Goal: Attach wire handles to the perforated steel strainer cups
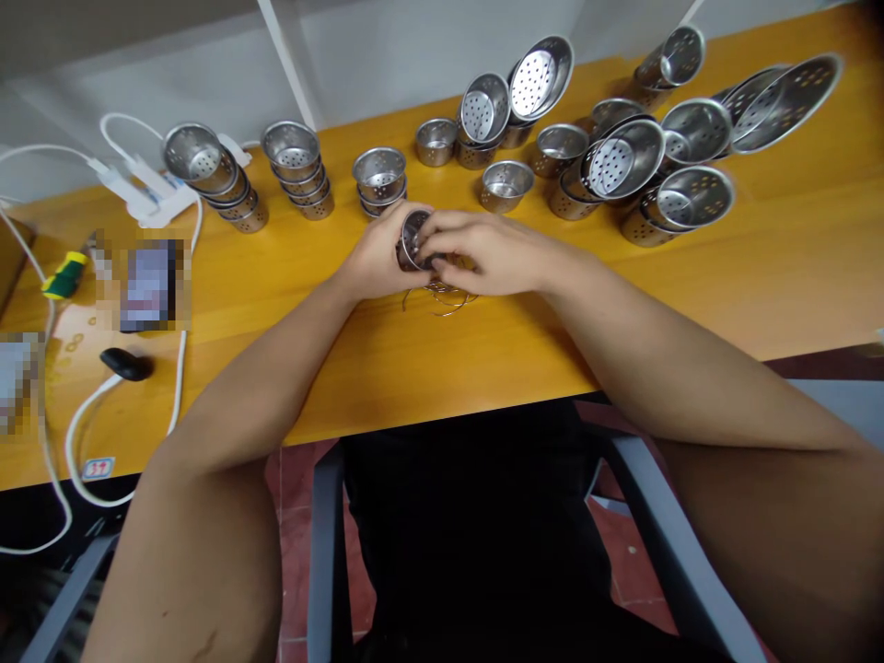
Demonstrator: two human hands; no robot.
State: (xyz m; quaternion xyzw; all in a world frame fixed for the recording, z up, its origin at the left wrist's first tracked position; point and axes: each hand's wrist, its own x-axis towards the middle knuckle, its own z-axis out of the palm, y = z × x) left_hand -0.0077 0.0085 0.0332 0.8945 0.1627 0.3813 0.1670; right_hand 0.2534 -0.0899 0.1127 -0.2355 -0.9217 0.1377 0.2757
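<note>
My left hand (378,256) and my right hand (483,250) meet over the middle of the yellow wooden table (483,368). Between them sits a small perforated steel cup (412,241), tipped on its side with its mouth towards me. The left hand's fingers wrap round the cup from the left. The right hand's fingers curl onto the cup's rim from the right. Thin wire rings (442,296) lie on the table just under both hands.
Stacks of the same steel cups (296,166) stand along the back, left to middle. A loose heap of cups (622,157) fills the back right. A white power strip (148,193) and cables, a screwdriver (63,274) and a black object (125,365) lie at the left.
</note>
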